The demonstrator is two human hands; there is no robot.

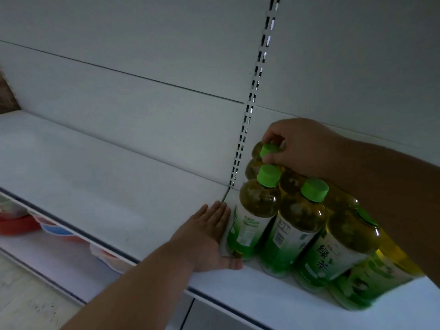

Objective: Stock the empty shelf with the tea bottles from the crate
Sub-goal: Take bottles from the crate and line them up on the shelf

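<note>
Tea bottles (292, 225) on white shelf (119, 186) (dim aisle)

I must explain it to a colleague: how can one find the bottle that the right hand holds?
Follow the slotted upright down to the shelf. The bottle is rearmost in the cluster there. Only its green cap is pinched by the right hand.

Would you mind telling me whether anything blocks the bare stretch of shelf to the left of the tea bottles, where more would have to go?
Only the left hand, lying flat against the leftmost tea bottle. Beyond it the shelf shows nothing standing on it as far as the left edge of view. The right hand grips a rear bottle's green cap.
</note>
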